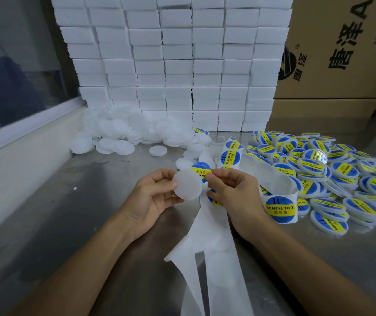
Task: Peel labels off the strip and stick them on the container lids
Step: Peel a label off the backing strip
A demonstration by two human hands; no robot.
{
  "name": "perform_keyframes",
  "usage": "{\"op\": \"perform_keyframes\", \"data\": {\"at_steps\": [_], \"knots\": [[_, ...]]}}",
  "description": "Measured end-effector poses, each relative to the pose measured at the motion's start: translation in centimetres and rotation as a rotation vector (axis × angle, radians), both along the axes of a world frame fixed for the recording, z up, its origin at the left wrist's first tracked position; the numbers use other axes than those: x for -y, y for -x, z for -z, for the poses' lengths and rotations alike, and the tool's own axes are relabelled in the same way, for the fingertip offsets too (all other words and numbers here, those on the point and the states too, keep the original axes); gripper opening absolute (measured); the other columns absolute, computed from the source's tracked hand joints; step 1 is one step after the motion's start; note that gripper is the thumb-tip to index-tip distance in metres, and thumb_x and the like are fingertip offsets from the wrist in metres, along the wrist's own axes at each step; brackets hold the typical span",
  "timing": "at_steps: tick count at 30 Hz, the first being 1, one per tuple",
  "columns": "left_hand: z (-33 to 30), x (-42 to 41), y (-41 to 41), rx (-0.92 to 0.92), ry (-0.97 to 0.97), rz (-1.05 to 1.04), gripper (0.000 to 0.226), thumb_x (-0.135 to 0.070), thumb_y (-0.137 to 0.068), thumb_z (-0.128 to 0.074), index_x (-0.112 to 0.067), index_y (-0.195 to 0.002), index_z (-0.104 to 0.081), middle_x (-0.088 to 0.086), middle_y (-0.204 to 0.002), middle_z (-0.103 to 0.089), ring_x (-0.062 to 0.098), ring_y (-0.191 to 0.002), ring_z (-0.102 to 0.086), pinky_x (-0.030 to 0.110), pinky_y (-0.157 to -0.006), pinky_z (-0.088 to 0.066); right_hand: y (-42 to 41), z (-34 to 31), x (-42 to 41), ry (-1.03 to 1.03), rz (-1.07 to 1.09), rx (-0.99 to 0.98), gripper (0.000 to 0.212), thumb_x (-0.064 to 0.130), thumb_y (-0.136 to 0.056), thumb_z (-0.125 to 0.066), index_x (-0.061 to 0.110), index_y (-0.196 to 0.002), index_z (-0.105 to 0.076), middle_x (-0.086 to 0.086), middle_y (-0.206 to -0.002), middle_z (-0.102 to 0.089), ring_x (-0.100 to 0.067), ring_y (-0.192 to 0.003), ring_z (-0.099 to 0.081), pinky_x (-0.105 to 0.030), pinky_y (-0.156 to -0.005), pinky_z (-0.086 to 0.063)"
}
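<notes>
Our left hand (154,197) is gripping a blank white lid (188,185) by its rim; just beside it, our right hand (232,190) is pinching a peeled soldering-paste label (199,168). We are judging it light, limp, sticky: edge-holding suits.

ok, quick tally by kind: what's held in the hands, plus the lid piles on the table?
Plain white round plastic lid, held by left hand: 1
Peeled blue-and-yellow round label, pinched by right hand: 1
Pile of plain white lids: 1
Pile of labelled lids: 1
Total: 4
</notes>
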State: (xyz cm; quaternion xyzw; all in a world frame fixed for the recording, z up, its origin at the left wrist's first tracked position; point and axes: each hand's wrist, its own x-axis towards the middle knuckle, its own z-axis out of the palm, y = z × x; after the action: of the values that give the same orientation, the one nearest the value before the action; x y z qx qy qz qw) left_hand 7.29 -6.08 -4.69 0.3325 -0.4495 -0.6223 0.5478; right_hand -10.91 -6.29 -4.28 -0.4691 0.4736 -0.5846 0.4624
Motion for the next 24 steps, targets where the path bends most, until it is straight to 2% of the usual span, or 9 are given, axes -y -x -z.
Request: {"op": "perform_keyframes", "data": {"at_steps": [3, 8, 13, 16, 18, 21, 24], "knots": [[0.0, 0.1, 0.1, -0.058, -0.033, -0.068, 0.021, -0.006, -0.068, -0.062, -0.006, -0.088, -0.063, 0.011, -0.087, -0.072, 0.023, -0.077, -0.070, 0.031, -0.063, -0.058, -0.1, -0.2, 0.0, -0.020, 0.014, 0.001, 0.009, 0.019, -0.083, -0.076, 0.026, -0.078, -0.074, 0.012, -0.073, -0.073, -0.005, -0.072, -0.069, -0.024, -0.066, -0.060], [0.2, 0.4, 0.2, -0.138, -0.098, -0.207, 0.014, 0.003, -0.080, -0.062, -0.001, -0.093, -0.063, 0.018, -0.092, -0.074, 0.030, -0.083, -0.073, 0.031, -0.065, -0.059, -0.1, -0.4, 0.0, -0.052, 0.025, 0.065, 0.002, 0.020, -0.085, -0.073, 0.021, -0.084, -0.073, 0.009, -0.072, -0.073, -0.005, -0.070, -0.068, -0.035, -0.080, -0.058], [0.4, 0.5, 0.6, -0.121, -0.104, -0.312, 0.010, 0.005, -0.086, -0.062, 0.002, -0.095, -0.065, 0.017, -0.090, -0.075, 0.028, -0.084, -0.074, 0.029, -0.065, -0.059, 0.1, -0.8, -0.2, -0.088, 0.019, 0.214, 0.003, 0.020, -0.084, -0.074, 0.017, -0.084, -0.074, 0.006, -0.071, -0.074, -0.004, -0.069, -0.070, -0.032, -0.080, -0.057], [0.5, 0.3, 0.6, -0.084, -0.083, -0.311, 0.015, 0.004, -0.084, -0.065, 0.003, -0.099, -0.066, 0.019, -0.092, -0.074, 0.029, -0.087, -0.073, 0.029, -0.068, -0.059, 0.1, -0.7, -0.4, -0.066, -0.020, 0.152, 0.003, 0.020, -0.082, -0.075, 0.018, -0.081, -0.077, 0.004, -0.073, -0.074, -0.004, -0.067, -0.068, -0.033, -0.081, -0.057], [0.4, 0.1, 0.6, -0.073, -0.075, -0.293, 0.019, 0.003, -0.082, -0.067, 0.004, -0.101, -0.066, 0.021, -0.093, -0.074, 0.030, -0.088, -0.073, 0.029, -0.069, -0.059, -0.1, -0.7, -0.6, -0.039, -0.036, 0.067, 0.002, 0.020, -0.081, -0.076, 0.019, -0.080, -0.078, 0.003, -0.075, -0.075, -0.004, -0.068, -0.067, -0.029, -0.076, -0.057], [0.1, -0.1, 0.8, -0.070, -0.063, -0.262, 0.031, -0.005, -0.070, -0.072, 0.004, -0.100, -0.066, 0.021, -0.092, -0.074, 0.029, -0.085, -0.074, 0.028, -0.067, -0.059, -0.4, -0.6, -0.9, 0.019, -0.050, 0.021, 0.002, 0.016, -0.081, -0.077, 0.018, -0.081, -0.077, 0.001, -0.073, -0.075, -0.002, -0.063, -0.065, -0.015, -0.063, -0.051], [0.0, -0.2, 0.9, -0.060, -0.058, -0.246, 0.036, -0.008, -0.065, -0.073, 0.003, -0.098, -0.067, 0.020, -0.090, -0.075, 0.027, -0.082, -0.074, 0.027, -0.065, -0.058, -0.5, -0.7, -1.1, 0.047, -0.063, 0.011, 0.003, 0.014, -0.080, -0.076, 0.016, -0.082, -0.076, 0.001, -0.071, -0.075, -0.001, -0.060, -0.064, -0.011, -0.059, -0.048]]}}
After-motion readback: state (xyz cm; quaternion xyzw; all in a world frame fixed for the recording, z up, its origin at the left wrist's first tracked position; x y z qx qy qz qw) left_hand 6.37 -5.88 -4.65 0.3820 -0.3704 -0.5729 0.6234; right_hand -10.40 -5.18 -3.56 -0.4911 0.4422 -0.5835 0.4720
